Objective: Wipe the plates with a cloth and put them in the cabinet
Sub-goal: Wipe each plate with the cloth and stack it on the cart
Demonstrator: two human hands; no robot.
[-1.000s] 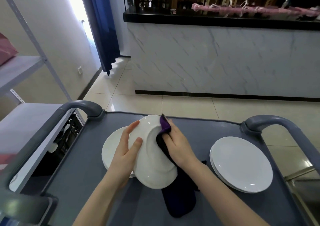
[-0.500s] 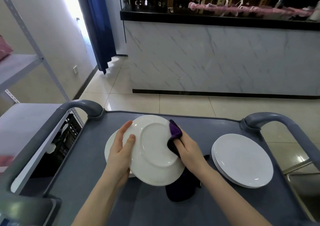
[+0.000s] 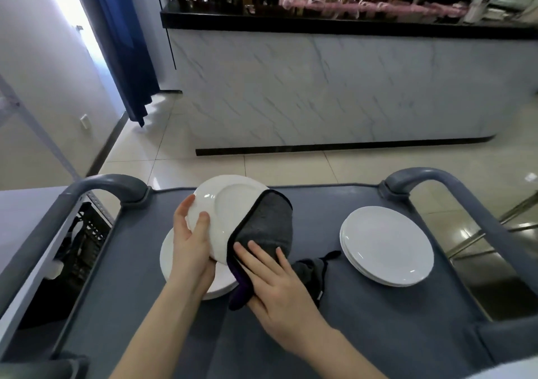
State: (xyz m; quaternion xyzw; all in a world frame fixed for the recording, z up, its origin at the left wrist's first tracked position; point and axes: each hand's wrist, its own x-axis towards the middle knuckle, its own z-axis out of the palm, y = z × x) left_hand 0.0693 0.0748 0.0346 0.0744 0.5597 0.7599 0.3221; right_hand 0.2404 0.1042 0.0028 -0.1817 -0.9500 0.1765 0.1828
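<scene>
A white plate (image 3: 225, 204) is tilted above the grey cart top, gripped at its left rim by my left hand (image 3: 192, 243). My right hand (image 3: 276, 282) presses a grey cloth with a purple underside (image 3: 266, 227) against the plate's lower right part, covering that side. Under the held plate lies another white plate (image 3: 168, 265), mostly hidden. A stack of white plates (image 3: 387, 244) rests on the right of the cart.
The grey cart (image 3: 378, 335) has raised curved handles at far left (image 3: 107, 183) and far right (image 3: 431, 177). A metal shelf (image 3: 23, 210) stands at the left with a black crate (image 3: 84, 233) below. A marble-fronted counter (image 3: 334, 93) is ahead across tiled floor.
The plate has been turned in my left hand. My right hand has slid down to the plate's lower right edge, and the cloth now lies spread grey side up over it.
</scene>
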